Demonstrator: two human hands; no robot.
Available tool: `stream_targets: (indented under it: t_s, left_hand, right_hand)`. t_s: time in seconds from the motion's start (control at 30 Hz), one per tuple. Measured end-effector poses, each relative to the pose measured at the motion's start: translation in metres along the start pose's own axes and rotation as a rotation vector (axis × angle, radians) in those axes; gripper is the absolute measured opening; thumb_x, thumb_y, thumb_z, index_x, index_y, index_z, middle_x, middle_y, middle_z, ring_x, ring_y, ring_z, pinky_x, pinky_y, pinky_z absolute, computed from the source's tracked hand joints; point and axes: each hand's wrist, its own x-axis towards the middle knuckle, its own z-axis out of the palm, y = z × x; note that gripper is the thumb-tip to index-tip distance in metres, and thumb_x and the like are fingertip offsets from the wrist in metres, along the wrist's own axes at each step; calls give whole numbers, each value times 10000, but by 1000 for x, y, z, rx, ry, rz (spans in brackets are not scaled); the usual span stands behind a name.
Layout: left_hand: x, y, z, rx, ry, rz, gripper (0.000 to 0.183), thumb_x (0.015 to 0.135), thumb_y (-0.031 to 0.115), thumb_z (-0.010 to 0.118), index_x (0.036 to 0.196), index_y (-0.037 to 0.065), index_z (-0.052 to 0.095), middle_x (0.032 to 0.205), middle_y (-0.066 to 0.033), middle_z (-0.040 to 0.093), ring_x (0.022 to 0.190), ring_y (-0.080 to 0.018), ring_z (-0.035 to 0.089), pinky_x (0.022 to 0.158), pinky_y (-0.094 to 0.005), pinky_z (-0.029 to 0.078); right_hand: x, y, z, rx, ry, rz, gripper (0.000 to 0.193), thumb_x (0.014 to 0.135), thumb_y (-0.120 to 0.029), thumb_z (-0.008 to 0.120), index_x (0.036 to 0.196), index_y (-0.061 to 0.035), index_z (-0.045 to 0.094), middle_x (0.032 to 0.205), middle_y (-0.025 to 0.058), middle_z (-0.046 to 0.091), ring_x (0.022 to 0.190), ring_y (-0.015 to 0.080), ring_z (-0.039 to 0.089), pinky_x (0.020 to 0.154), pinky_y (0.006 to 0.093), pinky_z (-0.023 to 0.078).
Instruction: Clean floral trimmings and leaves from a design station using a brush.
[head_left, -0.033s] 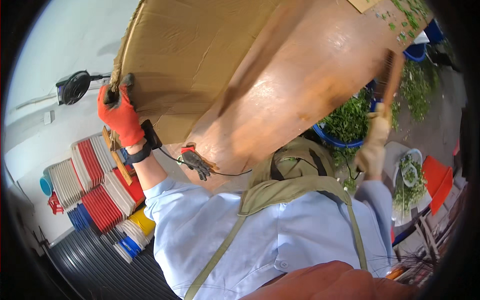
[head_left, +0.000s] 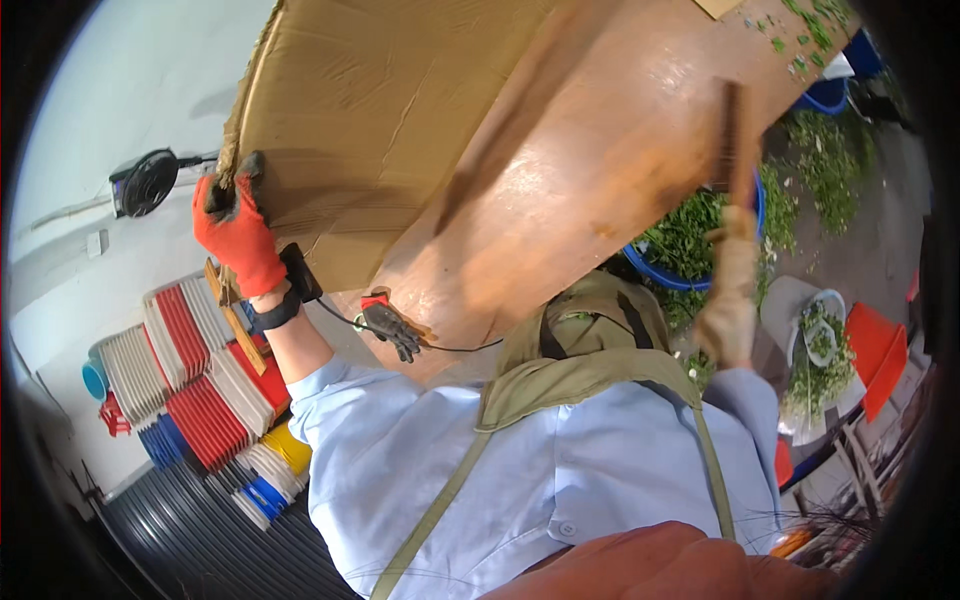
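Note:
My left hand (head_left: 240, 232), in a red glove with a dark palm, grips the edge of a large sheet of cardboard (head_left: 380, 110). The sheet is raised at the left over a brown tabletop (head_left: 540, 215). In my right hand (head_left: 730, 290), which wears a pale beige glove, is the wooden handle of a brush (head_left: 735, 145). Motion smears the brush, and its bristles hang over the table's right side. A red and dark grey glove (head_left: 390, 327) lies at the table's near left corner.
A blue tub of green leaves (head_left: 690, 240) stands beside the table's right edge. Leaf scraps (head_left: 815, 35) lie on the far right corner. Stacked red and white crates (head_left: 205, 400) are at left, below a black fan-like device (head_left: 150, 183). A red container (head_left: 876, 350) stands at right.
My right hand and the brush have swung left, further over the tabletop. My left hand and the cardboard stay nearly still.

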Motion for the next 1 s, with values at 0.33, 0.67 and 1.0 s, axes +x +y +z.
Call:
stream_targets:
  t_s: [0.33,0.67,1.0]
  left_hand:
    - [4,10,36,-1,-199,17,199,992,88,840,1075,-39,711,965,-23,656,910,-137,573,869,-298,498]
    - [4,-99,148,-380,-696,-342,268,1028,242,813,978,-9,735,851,22,685,793,-82,599,730,-284,504]
    - [-29,-234,199,-66,-1003,-826,576,892,513,948,1096,3,774,870,-68,725,719,-179,611,644,-386,484]
  right_hand:
    - [0,79,-30,-99,-611,152,376,1066,-169,729,1441,-145,735,970,27,784,768,143,680,695,303,518]
    - [44,129,-173,280,386,192,383,1148,-418,664,1304,-68,652,694,17,646,503,93,477,468,285,357]
    - [-38,266,-171,311,434,514,532,1102,-389,748,1490,-71,571,690,90,677,463,178,557,419,346,384]
